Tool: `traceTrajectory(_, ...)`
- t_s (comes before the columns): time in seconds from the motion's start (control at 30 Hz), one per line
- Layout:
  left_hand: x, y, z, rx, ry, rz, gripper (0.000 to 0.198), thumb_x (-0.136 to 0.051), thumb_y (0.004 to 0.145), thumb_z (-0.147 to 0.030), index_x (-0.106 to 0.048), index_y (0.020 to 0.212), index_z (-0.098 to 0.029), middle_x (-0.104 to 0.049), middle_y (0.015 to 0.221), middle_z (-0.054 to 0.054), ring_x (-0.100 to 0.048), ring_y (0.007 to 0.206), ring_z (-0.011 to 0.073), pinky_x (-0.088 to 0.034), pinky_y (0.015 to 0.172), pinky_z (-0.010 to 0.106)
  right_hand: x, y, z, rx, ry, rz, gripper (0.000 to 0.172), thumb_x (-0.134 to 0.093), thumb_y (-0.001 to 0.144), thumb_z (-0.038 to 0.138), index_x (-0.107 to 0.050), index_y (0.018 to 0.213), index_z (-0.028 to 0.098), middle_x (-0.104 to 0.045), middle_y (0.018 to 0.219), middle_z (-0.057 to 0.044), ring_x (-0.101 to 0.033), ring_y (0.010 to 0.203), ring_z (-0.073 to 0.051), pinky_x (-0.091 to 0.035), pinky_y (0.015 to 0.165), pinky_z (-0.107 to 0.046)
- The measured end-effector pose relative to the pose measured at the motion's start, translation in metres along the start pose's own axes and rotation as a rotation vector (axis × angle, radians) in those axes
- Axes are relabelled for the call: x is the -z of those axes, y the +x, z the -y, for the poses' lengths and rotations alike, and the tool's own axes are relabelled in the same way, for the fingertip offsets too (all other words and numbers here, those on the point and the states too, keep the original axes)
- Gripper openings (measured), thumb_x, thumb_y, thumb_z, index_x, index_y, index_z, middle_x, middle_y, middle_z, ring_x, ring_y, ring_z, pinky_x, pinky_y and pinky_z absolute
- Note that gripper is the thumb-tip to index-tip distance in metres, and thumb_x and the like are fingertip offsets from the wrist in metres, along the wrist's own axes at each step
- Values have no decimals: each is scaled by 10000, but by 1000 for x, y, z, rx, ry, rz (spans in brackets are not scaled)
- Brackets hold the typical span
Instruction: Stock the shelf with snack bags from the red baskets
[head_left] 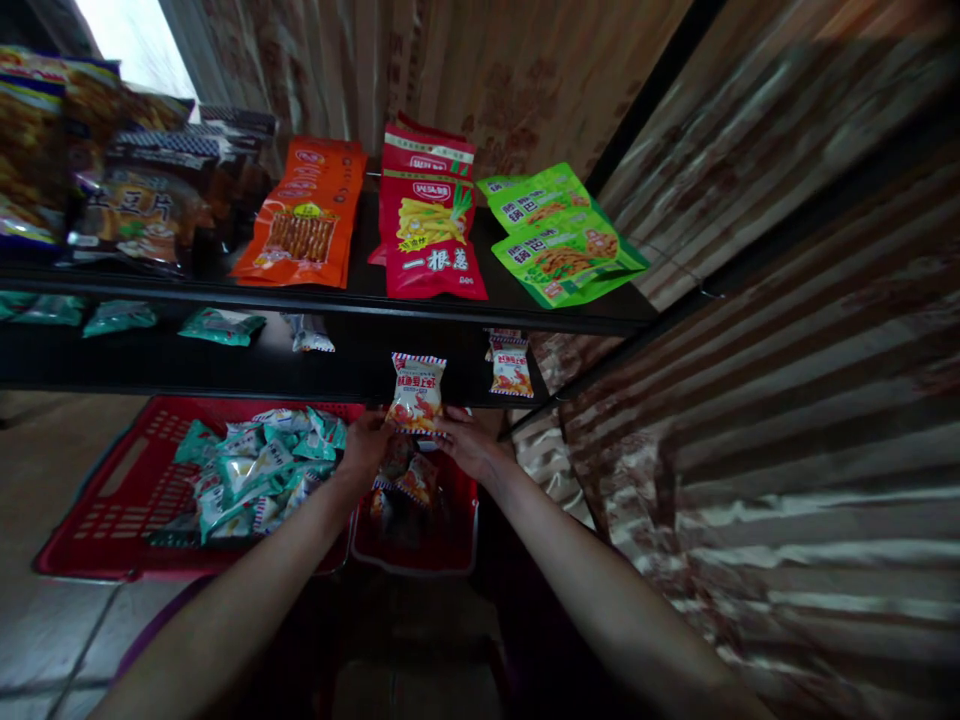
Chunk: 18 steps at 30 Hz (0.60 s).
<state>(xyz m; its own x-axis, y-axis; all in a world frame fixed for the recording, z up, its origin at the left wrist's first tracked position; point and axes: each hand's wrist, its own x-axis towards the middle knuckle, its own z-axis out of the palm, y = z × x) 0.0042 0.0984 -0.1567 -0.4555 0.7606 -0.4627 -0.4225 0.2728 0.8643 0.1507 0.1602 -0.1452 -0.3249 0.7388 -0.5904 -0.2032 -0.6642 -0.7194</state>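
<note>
Between my two hands is a small white and orange snack packet (pixel 417 393) with a striped edge, held in front of the lower shelf (pixel 360 365). My left hand (pixel 367 443) pinches its lower left corner. At the lower right corner, the fingers of my right hand (pixel 466 440) close on it. Just below my hands sits a small red basket (pixel 416 568) with similar packets (pixel 418 480) inside, partly in shadow. Similar snack packets (pixel 511 367) stand on the right end of the lower shelf.
A larger red basket (pixel 101 500) holds several teal and white packets (pixel 262 465). Teal packets (pixel 221 326) and a silvery packet (pixel 309 332) lie on the lower shelf. Orange (pixel 307 225), red (pixel 431 235) and green bags (pixel 562 250) fill the upper shelf. A curtain (pixel 750 480) hangs at right.
</note>
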Motion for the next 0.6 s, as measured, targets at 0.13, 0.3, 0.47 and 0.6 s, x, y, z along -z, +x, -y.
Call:
traceTrajectory(0.13,-26,16,14,-33,39,-73,77,-630,684,-108,-609,746,-149,-638,661,-13,-598,557,94,-496,577,222,7,6,5,-35,61,-43,252,-711,655,61,-607,832,208,-705,779,17,-668,711,-121,-564,664,-252)
traceTrajectory(0.3,-57,51,31,-143,217,-95,83,-655,702,-138,-658,781,-166,-686,725,22,-634,653,119,-496,635,224,16,31,20,9,57,-174,210,-600,744,-21,-585,771,186,-687,733,19,-665,664,-89,-579,626,-184)
traceTrajectory(0.47,-84,94,35,-174,334,-120,113,-661,722,-193,-693,830,-184,-703,738,36,-660,721,148,-505,693,255,25,71,37,71,58,-276,217,-549,800,-19,-557,704,175,-647,668,33,-631,594,-53,-569,592,-131)
traceTrajectory(0.6,-107,125,30,-199,385,-95,138,-640,748,-218,-697,871,-195,-711,770,43,-668,732,152,-507,700,262,30,103,54,114,55,-295,217,-532,815,-9,-560,735,190,-634,675,52,-624,597,-40,-560,584,-107)
